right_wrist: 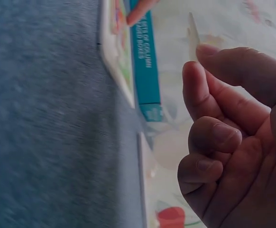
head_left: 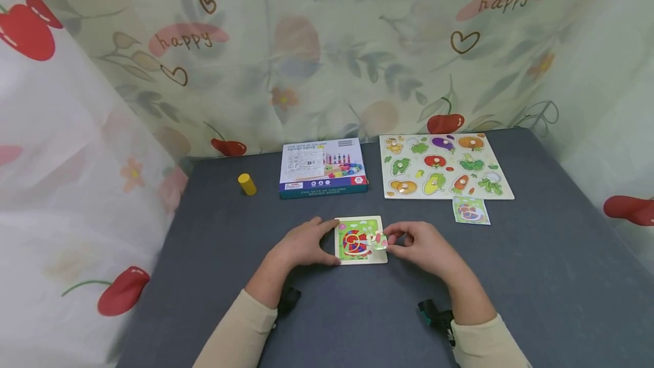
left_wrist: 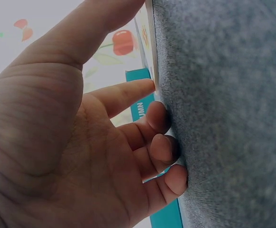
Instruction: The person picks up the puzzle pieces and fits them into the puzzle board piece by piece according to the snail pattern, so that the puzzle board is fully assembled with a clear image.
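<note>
On the dark table lies a small square jigsaw puzzle board (head_left: 361, 262) with a colourful snail-like picture. My left hand (head_left: 306, 243) holds the board at its left side, index finger at the upper corner and thumb at the lower one. In the left wrist view, the other fingers of the left hand (left_wrist: 105, 137) are bent near the cloth. Between thumb and index finger, my right hand (head_left: 421, 246) pinches a small puzzle piece (head_left: 380, 241) over the board's right side. The right wrist view shows this puzzle piece (right_wrist: 193, 35) edge-on, raised off the board.
A boxed set (head_left: 324, 169) stands behind the board, with a yellow cylinder (head_left: 247, 184) to its left. At the back right lies a vegetable knob puzzle (head_left: 444, 166). A small picture card (head_left: 471, 210) is at its front edge. Patterned curtains (head_left: 327, 72) enclose the table.
</note>
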Tool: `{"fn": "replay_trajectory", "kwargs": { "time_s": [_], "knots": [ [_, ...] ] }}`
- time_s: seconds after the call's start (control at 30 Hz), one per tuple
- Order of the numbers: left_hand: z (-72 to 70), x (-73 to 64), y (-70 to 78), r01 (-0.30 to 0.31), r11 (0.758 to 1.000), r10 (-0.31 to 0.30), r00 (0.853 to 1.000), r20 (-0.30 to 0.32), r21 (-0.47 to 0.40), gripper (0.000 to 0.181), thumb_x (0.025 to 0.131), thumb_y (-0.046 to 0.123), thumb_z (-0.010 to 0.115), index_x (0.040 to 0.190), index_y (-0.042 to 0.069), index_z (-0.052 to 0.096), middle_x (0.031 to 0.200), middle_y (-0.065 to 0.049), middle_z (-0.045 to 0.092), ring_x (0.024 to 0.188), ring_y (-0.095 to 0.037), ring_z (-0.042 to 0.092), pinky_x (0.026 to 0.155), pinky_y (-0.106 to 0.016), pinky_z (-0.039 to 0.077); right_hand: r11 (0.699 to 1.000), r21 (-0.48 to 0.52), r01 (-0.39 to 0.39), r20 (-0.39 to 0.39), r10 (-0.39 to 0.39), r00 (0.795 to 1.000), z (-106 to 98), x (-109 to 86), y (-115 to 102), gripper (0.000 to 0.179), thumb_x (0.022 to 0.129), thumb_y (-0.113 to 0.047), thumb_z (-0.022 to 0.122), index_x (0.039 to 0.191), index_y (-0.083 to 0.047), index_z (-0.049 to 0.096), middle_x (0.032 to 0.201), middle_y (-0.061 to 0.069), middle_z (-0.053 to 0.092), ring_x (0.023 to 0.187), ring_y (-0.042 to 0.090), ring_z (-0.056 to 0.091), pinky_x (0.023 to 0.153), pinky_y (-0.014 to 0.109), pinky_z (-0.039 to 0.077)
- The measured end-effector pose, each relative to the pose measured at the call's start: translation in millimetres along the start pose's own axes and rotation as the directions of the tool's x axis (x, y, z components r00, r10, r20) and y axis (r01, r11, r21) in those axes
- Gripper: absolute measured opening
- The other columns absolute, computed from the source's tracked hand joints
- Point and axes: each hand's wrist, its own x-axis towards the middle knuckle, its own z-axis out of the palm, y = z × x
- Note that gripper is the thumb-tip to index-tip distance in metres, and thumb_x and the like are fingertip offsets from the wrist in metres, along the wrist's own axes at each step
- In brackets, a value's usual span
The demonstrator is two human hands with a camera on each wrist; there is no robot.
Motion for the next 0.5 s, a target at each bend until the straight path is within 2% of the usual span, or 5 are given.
{"fn": "replay_trajectory", "kwargs": {
  "time_s": [0.23,0.5],
  "knots": [
    [0.3,0.7,0.8,-0.004,1.0,0.004,1.0,0.007,-0.005,0.095,0.078,0.058,0.084,0.157,0.025,0.044,0.132,-0.009,0.054,0.11,-0.025,0.052,0.097,-0.049,0.047,0.999,-0.024,-0.022,0.034,0.022,0.999,11.5,5.3,8.8,0.023,0.088,-0.014,0.082,0.109,-0.006,0.075,0.083,-0.003,0.063,0.058,0.016,0.048,0.055,0.027,0.04],
    [0.7,1.0,0.6,-0.008,1.0,0.008,1.0,0.002,-0.004,0.095,0.078,0.058,0.084,0.157,0.025,0.044,0.132,-0.009,0.054,0.11,-0.025,0.052,0.098,-0.049,0.047,0.997,-0.081,-0.009,0.047,0.013,0.999,18.6,10.7,16.0,0.024,0.087,-0.015,0.084,0.107,-0.007,0.075,0.08,-0.002,0.057,0.064,0.017,0.049,0.06,0.03,0.042]
  ]
}}
